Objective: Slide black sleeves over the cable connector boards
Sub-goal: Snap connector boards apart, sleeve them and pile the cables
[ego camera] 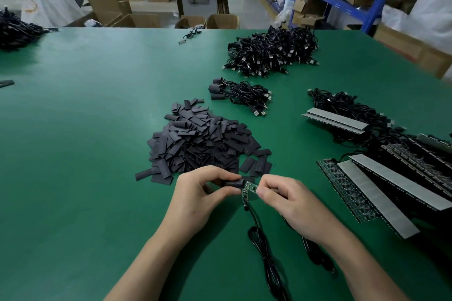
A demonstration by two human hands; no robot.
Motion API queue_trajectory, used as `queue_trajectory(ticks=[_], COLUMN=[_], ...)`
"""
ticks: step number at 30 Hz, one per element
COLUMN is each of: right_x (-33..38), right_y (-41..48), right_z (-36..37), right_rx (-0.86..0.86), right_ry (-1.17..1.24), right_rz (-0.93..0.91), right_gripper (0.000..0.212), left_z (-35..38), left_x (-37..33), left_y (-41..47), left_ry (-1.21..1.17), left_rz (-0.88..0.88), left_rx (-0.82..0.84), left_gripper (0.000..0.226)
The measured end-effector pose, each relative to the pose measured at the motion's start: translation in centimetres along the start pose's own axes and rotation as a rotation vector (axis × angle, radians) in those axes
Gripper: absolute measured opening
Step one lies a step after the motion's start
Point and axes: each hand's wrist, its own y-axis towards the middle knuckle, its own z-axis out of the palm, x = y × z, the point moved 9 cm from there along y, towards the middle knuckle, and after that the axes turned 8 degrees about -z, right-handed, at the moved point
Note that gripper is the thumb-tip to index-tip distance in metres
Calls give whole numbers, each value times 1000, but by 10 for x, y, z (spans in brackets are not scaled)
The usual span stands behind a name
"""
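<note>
Short black sleeve (233,183), pinched in left fingers (221,178), mouth against end of green connector board (250,188) held in right fingers (266,187); black cable (255,219) trails down below them.

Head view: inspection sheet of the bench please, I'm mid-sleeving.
Surface: green table mat, flat.
Job's things: sleeve pile just beyond the hands; black sleeve meets connector board, board mostly bare.
Clutter: LED strips stacked at right; stray cable near far edge.
Grippers: left hand pinches the sleeve; right hand pinches the board.
Cables: large cable pile far right; sleeved bundle nearer; held cable trails toward the person.
Surroundings: blue shelving, cardboard boxes.
</note>
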Motion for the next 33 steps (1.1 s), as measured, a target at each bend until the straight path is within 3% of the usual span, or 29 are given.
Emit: queue_trajectory(ticks=[13,20,33], right_x=[1,0,1], right_y=[-1,-2,-1], right_z=[2,3,2], right_rx=[56,59,47], right_ry=[-25,-53,-5], right_rz=[9,17,29], right_gripper=[33,33,31], left_z=[6,6,8], left_x=[-5,-17,-24], left_y=[0,-5,-9], left_ry=[115,240,220], left_rz=[56,143,201], left_rx=[120,72,52], left_gripper=[22,21,20])
